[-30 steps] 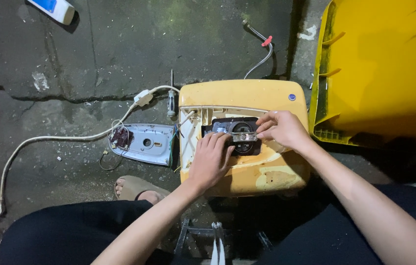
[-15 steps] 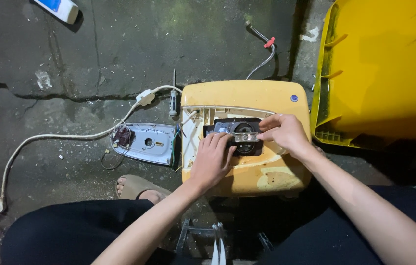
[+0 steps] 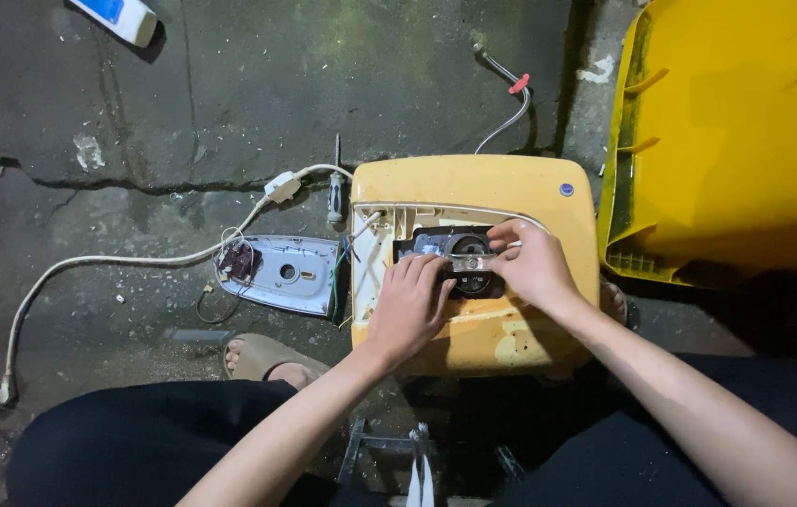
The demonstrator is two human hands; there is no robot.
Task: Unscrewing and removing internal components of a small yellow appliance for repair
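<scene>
While kneeling over yellow box (image 3: 473,272), left hand (image 3: 408,305) flat on it, right hand (image 3: 534,268) pinching black part (image 3: 455,252), white cover (image 3: 286,272) beside.

A yellow appliance housing (image 3: 473,197), rounded at the corners and scuffed, lies flat on the cracked concrete between the person's knees, its front cover off so a pale inner frame shows. In that opening sits a black round-centred component (image 3: 462,255) with a metal strip across it, partly hidden under the fingers; thin coloured wires trail out at the opening's left edge
</scene>
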